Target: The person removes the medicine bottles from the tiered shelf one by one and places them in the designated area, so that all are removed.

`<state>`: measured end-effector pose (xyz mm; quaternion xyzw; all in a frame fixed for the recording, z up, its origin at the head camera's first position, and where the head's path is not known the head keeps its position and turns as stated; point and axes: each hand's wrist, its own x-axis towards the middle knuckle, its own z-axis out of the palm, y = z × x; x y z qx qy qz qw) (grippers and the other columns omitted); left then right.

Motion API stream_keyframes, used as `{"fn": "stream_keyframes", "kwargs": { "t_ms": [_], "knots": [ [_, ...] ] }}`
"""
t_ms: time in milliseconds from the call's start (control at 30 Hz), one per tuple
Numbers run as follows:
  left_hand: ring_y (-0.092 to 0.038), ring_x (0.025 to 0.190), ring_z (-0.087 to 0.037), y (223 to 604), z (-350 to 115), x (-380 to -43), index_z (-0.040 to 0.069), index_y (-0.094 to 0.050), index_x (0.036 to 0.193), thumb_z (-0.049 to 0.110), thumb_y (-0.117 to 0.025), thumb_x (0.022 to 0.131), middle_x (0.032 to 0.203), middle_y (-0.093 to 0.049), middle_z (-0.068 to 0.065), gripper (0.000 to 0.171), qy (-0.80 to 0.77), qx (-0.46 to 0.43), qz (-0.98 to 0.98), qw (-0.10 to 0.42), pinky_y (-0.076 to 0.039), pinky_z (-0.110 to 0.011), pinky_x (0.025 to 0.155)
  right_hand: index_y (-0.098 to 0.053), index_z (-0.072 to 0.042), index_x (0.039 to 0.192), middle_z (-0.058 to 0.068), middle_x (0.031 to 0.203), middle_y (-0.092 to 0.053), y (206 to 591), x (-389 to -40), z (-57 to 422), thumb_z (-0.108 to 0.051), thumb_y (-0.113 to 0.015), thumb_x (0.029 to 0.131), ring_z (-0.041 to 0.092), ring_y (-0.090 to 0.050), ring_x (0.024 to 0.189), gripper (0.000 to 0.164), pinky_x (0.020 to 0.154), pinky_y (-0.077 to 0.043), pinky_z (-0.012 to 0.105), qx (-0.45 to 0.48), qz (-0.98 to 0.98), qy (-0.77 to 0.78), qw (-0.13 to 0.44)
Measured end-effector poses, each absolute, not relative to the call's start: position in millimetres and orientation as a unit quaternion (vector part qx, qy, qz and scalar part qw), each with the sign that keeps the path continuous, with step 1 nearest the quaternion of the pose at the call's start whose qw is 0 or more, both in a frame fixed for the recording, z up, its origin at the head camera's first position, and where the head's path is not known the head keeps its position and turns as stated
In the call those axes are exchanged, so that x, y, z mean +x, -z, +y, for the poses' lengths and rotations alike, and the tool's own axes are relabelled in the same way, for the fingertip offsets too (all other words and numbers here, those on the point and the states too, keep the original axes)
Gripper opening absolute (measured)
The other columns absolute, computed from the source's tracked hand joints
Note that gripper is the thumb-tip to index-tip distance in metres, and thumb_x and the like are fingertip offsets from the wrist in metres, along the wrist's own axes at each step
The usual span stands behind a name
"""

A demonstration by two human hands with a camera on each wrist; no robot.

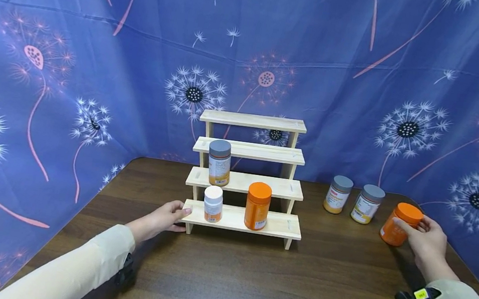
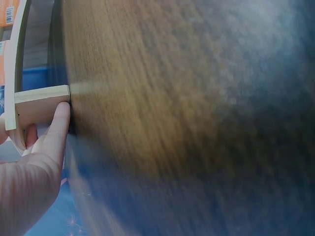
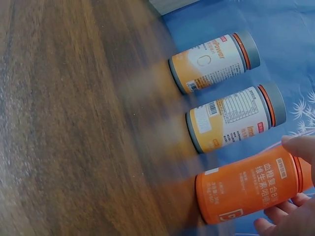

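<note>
My right hand [image 1: 430, 247] grips an orange supplement bottle [image 1: 393, 231] with an orange lid, at the far right of the table. The right wrist view shows the thumb and fingers round the lid end of this bottle. My left hand [image 1: 165, 218] holds the left end of the lowest step of a wooden tiered shelf [image 1: 278, 224], thumb on top. In the left wrist view, a finger lies along the shelf's leg [image 2: 42, 104]. On that lowest step stand a small white-capped bottle [image 1: 213, 204] and another orange bottle [image 1: 257, 207]. A grey-lidded bottle [image 1: 219, 164] stands one step higher.
Two grey-lidded bottles, one on the left [image 1: 337, 195] and one on the right [image 1: 366, 204], stand upright between the shelf and my right hand. A blue dandelion-print cloth [image 1: 341, 97] hangs behind the dark wooden table [image 1: 222, 278].
</note>
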<state>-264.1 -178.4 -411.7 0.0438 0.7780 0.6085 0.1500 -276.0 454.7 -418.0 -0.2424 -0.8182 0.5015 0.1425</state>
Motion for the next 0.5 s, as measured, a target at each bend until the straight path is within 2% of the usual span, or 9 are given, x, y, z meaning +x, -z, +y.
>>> {"fn": "stream_keyframes", "kwargs": {
  "t_ms": [167,267,333,367,433,500],
  "knots": [
    [-0.058,0.091,-0.016,411.2,-177.8,-263.2,-0.009,-0.044,0.113,0.016,-0.045,0.104,0.098,-0.055,-0.012,0.026,-0.607,0.039,0.779,0.149,-0.059,-0.044,0.092,-0.017,-0.002,0.153,0.024,0.155,-0.025,381.8,-247.9,421.9,-0.048,-0.06,0.09,0.038,-0.032,0.138,0.089,0.114,-0.036,0.049,-0.25,-0.823,-0.488,0.145],
    [-0.058,0.092,-0.016,411.0,-177.7,-263.3,-0.009,-0.044,0.113,0.016,-0.045,0.104,0.098,-0.055,-0.012,0.026,-0.606,0.038,0.78,0.148,-0.059,-0.044,0.092,-0.02,-0.002,0.153,0.021,0.147,-0.036,375.9,-244.5,418.9,-0.048,-0.062,0.089,0.031,-0.042,0.129,0.088,0.108,-0.046,0.03,-0.249,-0.827,-0.479,0.156],
    [-0.058,0.092,-0.017,411.0,-177.4,-263.3,-0.009,-0.045,0.112,0.015,-0.046,0.103,0.098,-0.054,-0.012,0.025,-0.61,0.038,0.778,0.147,-0.059,-0.044,0.091,-0.023,-0.003,0.152,0.018,0.142,-0.04,374.0,-244.3,419.4,-0.048,-0.064,0.088,0.026,-0.046,0.124,0.089,0.097,-0.052,0.018,-0.247,-0.828,-0.475,0.164],
    [-0.058,0.091,-0.018,411.4,-177.4,-263.4,-0.009,-0.044,0.112,0.015,-0.046,0.103,0.098,-0.054,-0.012,0.025,-0.61,0.039,0.777,0.148,-0.059,-0.044,0.091,-0.024,-0.003,0.152,0.017,0.14,-0.041,373.6,-244.4,419.7,-0.048,-0.064,0.088,0.025,-0.046,0.122,0.088,0.094,-0.053,0.015,-0.248,-0.829,-0.472,0.168],
    [-0.058,0.091,-0.018,412.1,-177.5,-263.5,-0.009,-0.044,0.112,0.015,-0.046,0.103,0.097,-0.054,-0.012,0.025,-0.611,0.039,0.776,0.148,-0.059,-0.044,0.091,-0.024,-0.004,0.152,0.019,0.143,-0.04,372.5,-244.9,419.7,-0.047,-0.064,0.088,0.027,-0.045,0.125,0.087,0.097,-0.052,0.018,-0.247,-0.83,-0.471,0.169],
    [-0.058,0.091,-0.018,412.2,-177.7,-264.0,-0.009,-0.044,0.111,0.014,-0.046,0.103,0.097,-0.054,-0.012,0.025,-0.611,0.039,0.776,0.15,-0.059,-0.043,0.091,-0.024,-0.005,0.153,0.021,0.15,-0.035,370.5,-245.4,418.8,-0.046,-0.063,0.089,0.03,-0.041,0.132,0.085,0.106,-0.046,0.025,-0.245,-0.828,-0.476,0.168]
  ]
}}
